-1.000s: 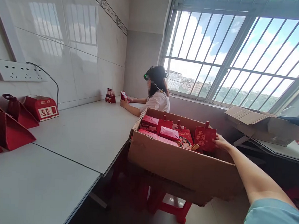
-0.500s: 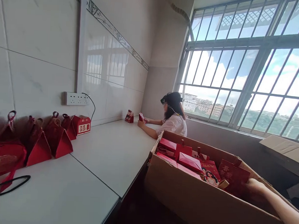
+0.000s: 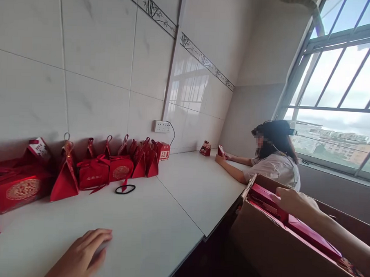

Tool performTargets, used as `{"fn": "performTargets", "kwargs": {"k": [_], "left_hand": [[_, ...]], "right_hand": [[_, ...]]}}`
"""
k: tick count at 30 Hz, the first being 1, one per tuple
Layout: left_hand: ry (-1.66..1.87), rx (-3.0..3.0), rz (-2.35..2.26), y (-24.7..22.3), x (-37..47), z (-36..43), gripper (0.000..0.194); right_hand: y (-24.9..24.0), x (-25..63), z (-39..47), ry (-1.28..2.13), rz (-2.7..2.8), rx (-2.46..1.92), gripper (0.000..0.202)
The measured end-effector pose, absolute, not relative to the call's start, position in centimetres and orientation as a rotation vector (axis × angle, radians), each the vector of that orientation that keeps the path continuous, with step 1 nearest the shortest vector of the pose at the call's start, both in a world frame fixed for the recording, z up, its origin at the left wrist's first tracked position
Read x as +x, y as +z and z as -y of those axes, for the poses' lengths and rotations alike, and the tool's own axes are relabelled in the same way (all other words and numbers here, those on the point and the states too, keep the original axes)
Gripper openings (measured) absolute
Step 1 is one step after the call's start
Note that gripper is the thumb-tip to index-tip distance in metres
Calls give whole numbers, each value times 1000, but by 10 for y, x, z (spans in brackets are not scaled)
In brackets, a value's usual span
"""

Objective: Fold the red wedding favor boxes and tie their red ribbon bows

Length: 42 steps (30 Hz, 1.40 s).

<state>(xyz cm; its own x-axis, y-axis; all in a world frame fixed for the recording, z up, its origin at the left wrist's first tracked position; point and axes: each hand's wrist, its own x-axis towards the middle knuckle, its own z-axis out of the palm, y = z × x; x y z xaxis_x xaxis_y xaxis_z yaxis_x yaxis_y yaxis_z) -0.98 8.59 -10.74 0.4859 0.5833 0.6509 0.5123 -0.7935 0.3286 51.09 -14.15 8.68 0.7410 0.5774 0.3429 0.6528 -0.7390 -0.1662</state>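
Note:
My right hand (image 3: pixel 294 202) reaches into the cardboard carton (image 3: pixel 269 240), its fingers curled down on a red gift box (image 3: pixel 260 193) at the carton's left end; the fingertips are partly hidden. Another red gift box (image 3: pixel 314 238) lies under my right forearm. My left hand (image 3: pixel 83 252) is over the near part of the white table, its fingers extended close together and the thumb a little apart, with nothing in it. A black elastic loop (image 3: pixel 125 189) lies beyond it, beside a red ribbon.
Red gift boxes with ribbons and loop handles line the wall, among them a large one with a gold emblem (image 3: pixel 23 188). A person (image 3: pixel 274 167) sits at the far end, holding a small red box (image 3: pixel 221 151) near another red box (image 3: pixel 205 148). A power strip (image 3: pixel 162 126) is on the wall.
The view has swung left. My right hand has moved from the dark red bag at the carton's right to its left end. My left hand has come into view over the table.

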Motion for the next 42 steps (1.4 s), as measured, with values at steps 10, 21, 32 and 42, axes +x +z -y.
{"fn": "performTargets", "kwargs": {"k": [10, 21, 32, 42], "left_hand": [[930, 2581, -1058, -68, 2, -47, 26], [1387, 2431, -1181, -75, -10, -42, 65], [1845, 2211, -1621, -65, -164, -34, 47], [1794, 1065, -2374, -56, -261, -32, 93]], "right_hand": [[21, 333, -22, -126, 1985, -2289, 15], [-36, 120, -78, 413, 2181, -1043, 48], [-72, 83, -85, 859, 2089, -956, 43], [-127, 83, -118, 566, 2095, -685, 26]]}}
